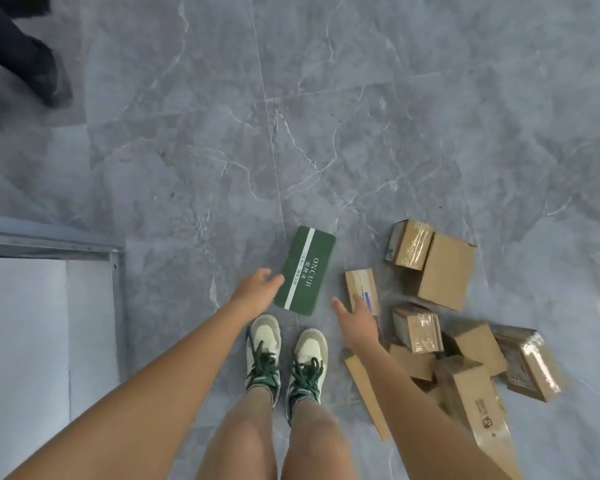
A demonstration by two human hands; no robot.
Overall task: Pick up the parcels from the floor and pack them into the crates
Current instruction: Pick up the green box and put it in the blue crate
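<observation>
both hands low over a green parcel on the floor

grey marble-patterned floor tiles (361, 116) fill most of the head view, with white veins and thin grout lines running through them. on the floor just ahead of a pair of white sneakers with green laces (284, 355) lies a flat dark green rectangular parcel with a white stripe and the word "oncur" (306, 270). left hand (257, 287) is beside the parcel's near left edge, fingers spread and relaxed, gripping nothing; its fingertips look to be at the edge, though actual contact cannot be told. right hand (355, 318) is to the parcel's right, apart from it, fingers straight and holding nothing, partly over a narrow brown cardboard parcel (361, 285). further right sits a loose heap of taped brown cardboard boxes (444, 271), some tilted against each other. at the left edge is the corner of a pale grey crate with a metal rim (49, 247). dark shoes of another person (32, 64) show in the upper left corner
</observation>
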